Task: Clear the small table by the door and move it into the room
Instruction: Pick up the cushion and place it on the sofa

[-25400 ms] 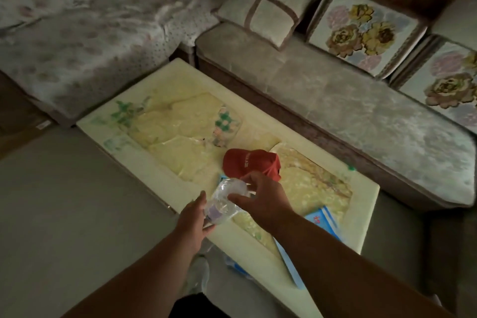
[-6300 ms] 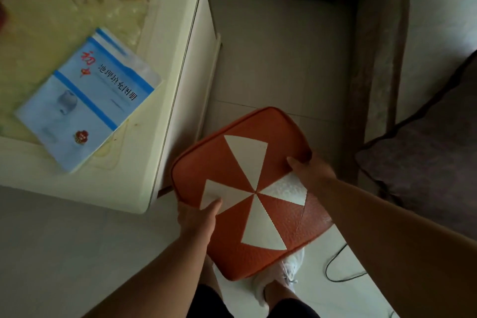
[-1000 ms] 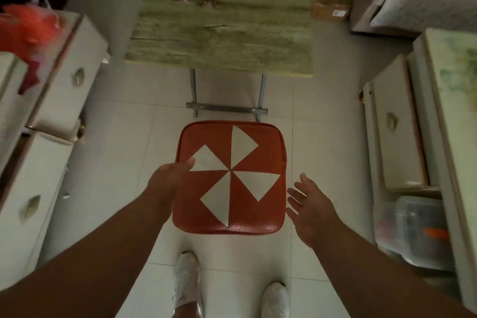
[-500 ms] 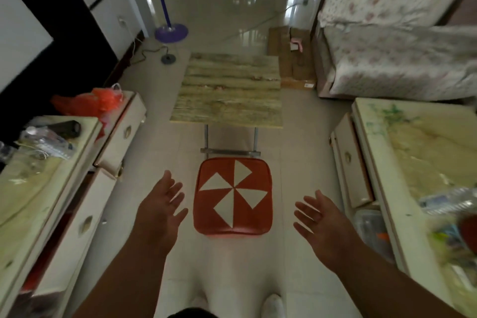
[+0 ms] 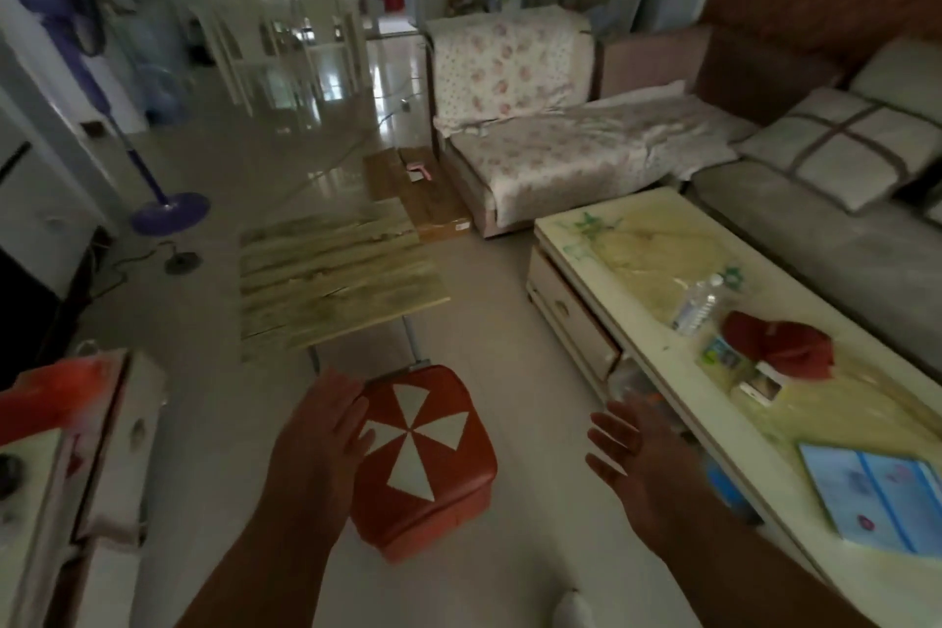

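Observation:
The small folding table (image 5: 336,275) with a worn green wooden top stands on the tiled floor in the middle of the room, its top bare. An orange stool (image 5: 425,459) with a white pinwheel pattern sits on the floor just in front of it. My left hand (image 5: 321,428) hovers with fingers spread at the stool's left edge and holds nothing. My right hand (image 5: 624,444) is also spread and holding nothing, to the right of the stool. A clear water bottle (image 5: 698,303), a red cap (image 5: 780,344) and a blue booklet (image 5: 882,495) lie on the long cream coffee table (image 5: 657,362).
A grey sofa (image 5: 815,230) with cushions runs behind the coffee table, and a flower-patterned seat (image 5: 550,153) stands beyond it. A purple fan stand (image 5: 168,214) is at the left. A cream cabinet (image 5: 97,464) with an orange bag (image 5: 46,398) lines the left edge. Flat cardboard (image 5: 423,199) lies on the floor.
My view has lifted and swung right, showing the room and coffee table. Both hands have come off the stool, which now stands in front of the folding table, and they stay spread.

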